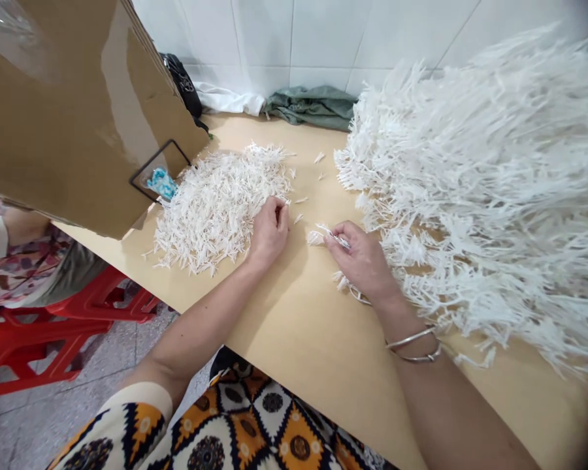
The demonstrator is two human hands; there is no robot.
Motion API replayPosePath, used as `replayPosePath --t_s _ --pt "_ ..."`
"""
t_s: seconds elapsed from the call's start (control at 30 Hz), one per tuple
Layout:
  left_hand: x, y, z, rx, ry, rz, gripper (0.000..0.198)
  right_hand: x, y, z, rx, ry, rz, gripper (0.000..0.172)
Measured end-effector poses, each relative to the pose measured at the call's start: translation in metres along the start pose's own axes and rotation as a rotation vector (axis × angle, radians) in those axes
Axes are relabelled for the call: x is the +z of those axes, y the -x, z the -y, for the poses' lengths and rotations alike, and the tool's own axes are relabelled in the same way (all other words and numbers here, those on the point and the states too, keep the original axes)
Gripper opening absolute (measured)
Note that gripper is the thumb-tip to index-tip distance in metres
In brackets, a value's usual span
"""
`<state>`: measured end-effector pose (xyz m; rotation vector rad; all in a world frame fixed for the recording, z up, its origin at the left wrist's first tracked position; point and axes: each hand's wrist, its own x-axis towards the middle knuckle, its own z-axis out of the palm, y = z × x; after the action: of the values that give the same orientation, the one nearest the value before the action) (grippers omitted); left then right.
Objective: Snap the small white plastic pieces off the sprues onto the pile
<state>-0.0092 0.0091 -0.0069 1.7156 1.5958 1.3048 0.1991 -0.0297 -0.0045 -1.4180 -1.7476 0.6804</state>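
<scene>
My left hand (pixel 270 228) is closed at the right edge of a pile of short white pieces (pixel 220 202); whatever its fingers pinch is hidden. Between thumb and fingers of my right hand (pixel 360 258) is a white branched strand (pixel 316 237), its frayed end pointing left. Just below that hand, another white strand (pixel 343 282) lies on the table. A large heap of long white branched strands (pixel 490 189) spreads over the right side, close to my right hand. A few loose white bits (pixel 319 157) lie between the two piles.
A big cardboard sheet or box (pixel 73 111) stands at the left, by a black wire frame (pixel 161 170) and a blue-white bundle (pixel 162 183). Green cloth (pixel 311 106) lies along the tiled wall. A person in floral clothing (pixel 24 267) sits beyond, near red stools (pixel 44 339).
</scene>
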Motion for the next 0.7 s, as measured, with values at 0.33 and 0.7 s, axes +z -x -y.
replayPosePath --t_s 0.33,0.7 --pt "0.007 0.006 0.017 0.078 -0.021 -0.156 0.061 0.003 -0.003 -0.006 -0.118 -0.115 -0.093 0.020" --pt "-0.002 0.019 -0.028 0.358 0.068 0.124 0.021 -0.001 -0.004 0.003 -0.026 -0.266 0.029 0.020"
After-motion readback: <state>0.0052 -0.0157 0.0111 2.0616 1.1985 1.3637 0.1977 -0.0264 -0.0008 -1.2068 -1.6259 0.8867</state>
